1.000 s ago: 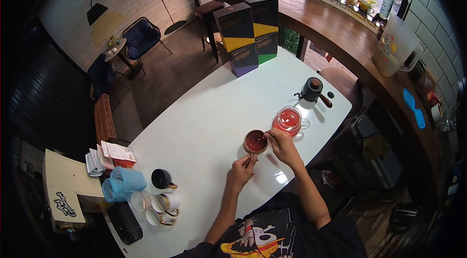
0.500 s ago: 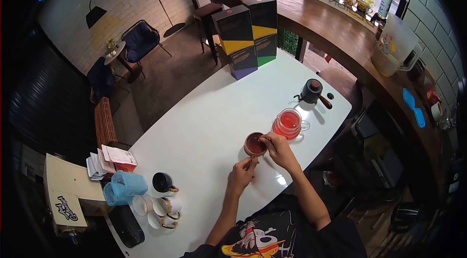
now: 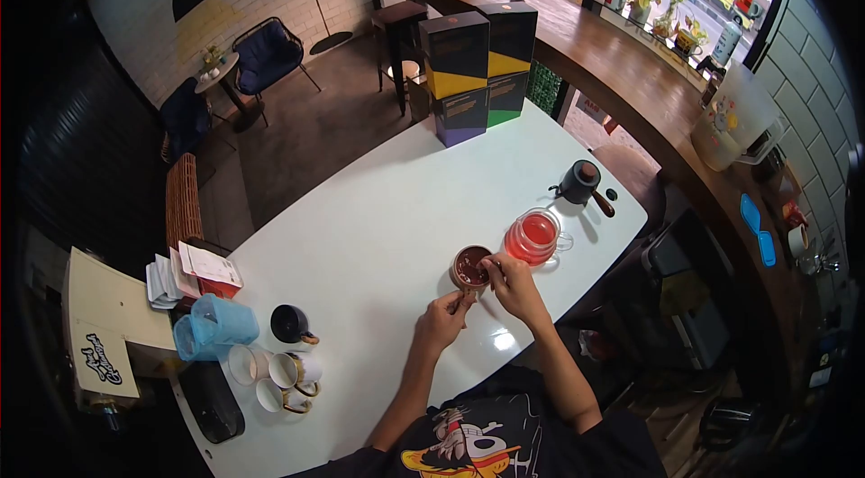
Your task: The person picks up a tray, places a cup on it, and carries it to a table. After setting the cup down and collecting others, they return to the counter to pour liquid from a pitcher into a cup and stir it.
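Note:
A brown cup (image 3: 469, 268) with dark reddish liquid sits near the middle of the white table. My left hand (image 3: 442, 320) is closed at its near side, with the fingers pinching what looks like the handle. Over the right rim, my right hand (image 3: 516, 287) is closed in a pinch, fingertips at the liquid; whatever thin thing they hold is too small to make out. Just beyond that hand stands a glass jug (image 3: 533, 237) of red liquid. Farther back is a black kettle (image 3: 579, 182) with a wooden side handle.
Black boxes (image 3: 461, 72) with coloured bases are stacked at the table's far end. At the left are a black mug (image 3: 292, 324), several white cups (image 3: 286, 372), a blue plastic container (image 3: 216, 325) and a black case (image 3: 212, 401). A wooden counter (image 3: 622, 50) curves along the right.
The view has shifted slightly. Pale flecks or ripples now show on the liquid in the cup, and my right fingertips have moved a little at the rim. My left hand keeps its hold.

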`<state>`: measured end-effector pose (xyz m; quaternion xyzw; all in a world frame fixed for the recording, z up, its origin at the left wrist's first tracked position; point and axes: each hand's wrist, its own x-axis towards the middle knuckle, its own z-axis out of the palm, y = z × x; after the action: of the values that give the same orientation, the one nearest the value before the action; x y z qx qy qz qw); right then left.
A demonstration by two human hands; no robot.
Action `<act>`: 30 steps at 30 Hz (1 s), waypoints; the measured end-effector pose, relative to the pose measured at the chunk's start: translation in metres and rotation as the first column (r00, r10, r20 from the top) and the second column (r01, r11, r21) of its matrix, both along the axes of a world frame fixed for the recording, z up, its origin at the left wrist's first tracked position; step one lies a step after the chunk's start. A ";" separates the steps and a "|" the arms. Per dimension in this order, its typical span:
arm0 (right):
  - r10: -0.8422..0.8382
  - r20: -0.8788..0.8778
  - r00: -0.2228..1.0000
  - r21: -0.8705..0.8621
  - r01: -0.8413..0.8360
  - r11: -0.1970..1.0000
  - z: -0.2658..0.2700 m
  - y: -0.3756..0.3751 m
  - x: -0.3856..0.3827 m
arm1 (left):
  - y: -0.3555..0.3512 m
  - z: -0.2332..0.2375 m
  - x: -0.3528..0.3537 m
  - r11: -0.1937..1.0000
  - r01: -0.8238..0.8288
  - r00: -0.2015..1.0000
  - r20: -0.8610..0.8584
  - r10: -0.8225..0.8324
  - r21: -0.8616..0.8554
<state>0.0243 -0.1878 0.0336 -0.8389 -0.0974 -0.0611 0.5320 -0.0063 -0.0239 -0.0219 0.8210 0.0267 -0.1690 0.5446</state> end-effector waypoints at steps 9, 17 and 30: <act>-0.125 0.050 0.991 0.134 0.118 0.984 -0.001 -0.018 0.004 | -0.003 0.006 0.000 0.998 0.004 1.000 0.020 -0.005 0.060; -0.012 0.006 1.000 0.336 0.009 0.942 -0.009 -0.024 -0.008 | -0.007 0.009 0.000 0.993 -0.050 0.998 0.030 0.047 0.104; -0.343 0.091 0.935 0.528 0.247 0.812 0.003 -0.098 -0.007 | -0.009 0.012 0.001 0.993 -0.063 0.997 0.048 0.059 0.095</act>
<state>0.0173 -0.2857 0.0365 -0.6642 0.0058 -0.2431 0.7069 -0.0049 -0.0325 -0.0094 0.8489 0.0475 -0.1321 0.5095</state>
